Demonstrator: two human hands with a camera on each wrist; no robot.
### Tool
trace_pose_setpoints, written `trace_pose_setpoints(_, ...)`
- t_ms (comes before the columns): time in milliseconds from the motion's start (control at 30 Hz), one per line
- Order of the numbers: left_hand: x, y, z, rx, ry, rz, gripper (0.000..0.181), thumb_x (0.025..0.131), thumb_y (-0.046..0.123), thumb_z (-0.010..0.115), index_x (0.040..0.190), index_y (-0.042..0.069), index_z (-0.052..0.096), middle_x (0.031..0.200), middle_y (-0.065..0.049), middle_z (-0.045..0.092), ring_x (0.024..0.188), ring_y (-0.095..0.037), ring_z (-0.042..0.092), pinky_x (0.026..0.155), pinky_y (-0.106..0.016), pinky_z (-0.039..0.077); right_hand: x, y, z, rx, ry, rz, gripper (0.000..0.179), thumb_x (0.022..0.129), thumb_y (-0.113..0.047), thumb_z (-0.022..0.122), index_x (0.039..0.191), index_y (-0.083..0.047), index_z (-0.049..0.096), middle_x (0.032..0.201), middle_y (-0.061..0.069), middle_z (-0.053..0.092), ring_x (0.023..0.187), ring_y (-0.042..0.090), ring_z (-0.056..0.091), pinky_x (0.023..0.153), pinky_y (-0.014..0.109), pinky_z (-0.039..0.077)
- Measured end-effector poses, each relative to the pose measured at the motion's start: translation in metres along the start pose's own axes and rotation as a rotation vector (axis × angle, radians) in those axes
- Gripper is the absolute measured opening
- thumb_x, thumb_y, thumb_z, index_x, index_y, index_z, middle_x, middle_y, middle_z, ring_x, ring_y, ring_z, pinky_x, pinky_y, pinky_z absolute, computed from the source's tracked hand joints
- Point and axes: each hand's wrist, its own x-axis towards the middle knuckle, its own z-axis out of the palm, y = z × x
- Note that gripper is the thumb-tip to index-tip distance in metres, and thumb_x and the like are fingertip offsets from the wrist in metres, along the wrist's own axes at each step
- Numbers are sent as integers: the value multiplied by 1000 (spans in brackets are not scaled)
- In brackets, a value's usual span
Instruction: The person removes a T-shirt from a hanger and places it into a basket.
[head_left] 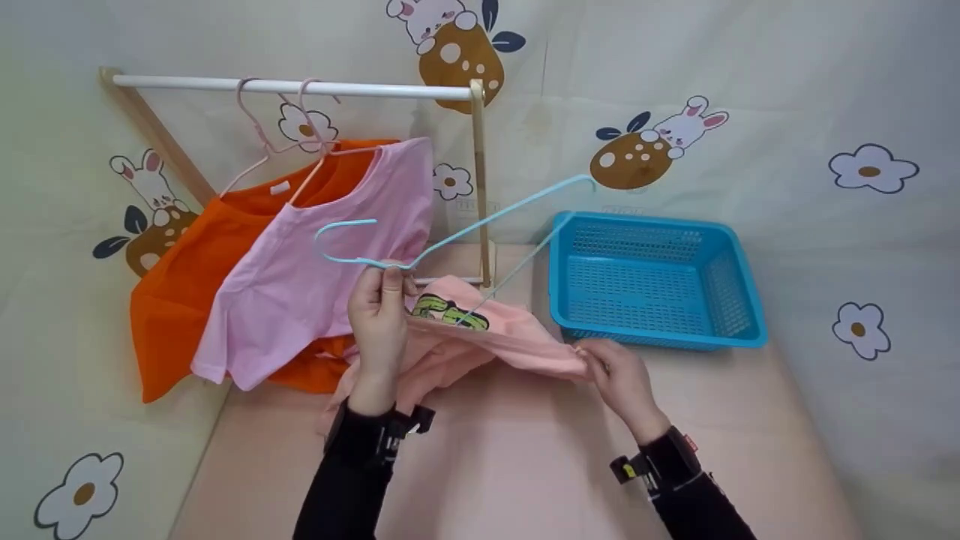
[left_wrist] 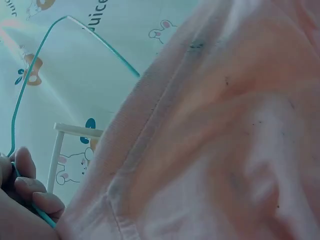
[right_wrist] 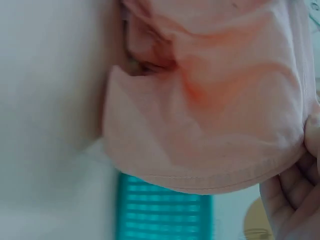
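Observation:
My left hand grips a light blue clothes hanger near the base of its hook, thumb on top. The hanger is tilted, its hook pointing left and its far corner up to the right. Part of its lower bar passes into the peach shirt, which has a green print on it. My right hand pinches the shirt's edge and pulls it out to the right. In the left wrist view the shirt covers most of the picture, with the hanger rising behind it. A hemmed edge shows in the right wrist view.
At the back left, a small rack carries an orange shirt and a pink shirt on pink hangers. A blue plastic basket stands right of the rack, beyond my right hand. Behind everything hangs a patterned cloth.

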Motion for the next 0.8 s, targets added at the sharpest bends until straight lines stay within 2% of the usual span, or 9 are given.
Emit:
trace_pose_setpoints(100, 7, -3, -1, -118, 92, -69, 26, 104, 0, 44, 85, -14, 55, 67, -9, 52, 64, -18, 52, 62, -25, 44, -18, 5, 11, -25, -107, 0, 12, 88, -4, 72, 99, -9, 75, 98, 6, 73, 92, 26, 69, 81, 44, 54)
trace_pose_setpoints(233, 13, -4, -3, -124, 202, -117, 27, 105, 3, 43, 86, -4, 62, 65, -6, 54, 56, -14, 47, 52, -21, 38, -33, 13, 17, -59, -198, 23, 13, 88, -6, 73, 99, -12, 76, 99, 5, 73, 94, 26, 69, 83, 43, 54)
trace_pose_setpoints(333, 16, -4, -8, -108, 232, -99, 27, 104, 1, 43, 87, -4, 62, 66, -6, 54, 56, -13, 44, 52, -21, 35, -37, 22, 12, -96, -198, 71, 11, 89, -8, 72, 99, -13, 75, 99, 6, 73, 94, 27, 69, 83, 44, 54)
trace_pose_setpoints(467, 19, -5, -18, -60, 237, -44, 26, 103, -2, 42, 86, -8, 61, 66, -6, 55, 56, -13, 42, 55, -23, 34, -35, 36, -3, -119, -140, 139, 10, 92, -8, 69, 101, -7, 74, 100, 11, 72, 95, 32, 68, 84, 48, 53)
trace_pose_setpoints(600, 18, -9, -30, 89, 223, -7, 22, 101, -5, 47, 85, -15, 59, 66, -5, 55, 61, -13, 49, 62, -23, 41, -31, 46, -20, -108, -47, 181, 11, 94, -6, 67, 102, -1, 72, 94, 16, 72, 87, 38, 68, 79, 53, 52)
trace_pose_setpoints(667, 16, -12, -35, 200, 202, 14, 19, 99, -7, 50, 84, -16, 59, 65, -8, 55, 64, -14, 52, 66, -22, 43, -27, 48, -28, -95, 1, 194, 11, 95, -6, 66, 102, 0, 71, 91, 17, 71, 80, 36, 67, 74, 52, 52)
trace_pose_setpoints(800, 11, -18, -48, 392, 162, 71, 21, 95, -10, 55, 75, -10, 59, 65, -13, 54, 63, -11, 50, 63, -19, 39, -20, 43, -43, -46, 63, 258, 13, 98, -7, 62, 103, 1, 71, 83, 12, 68, 66, 23, 58, 61, 38, 49)
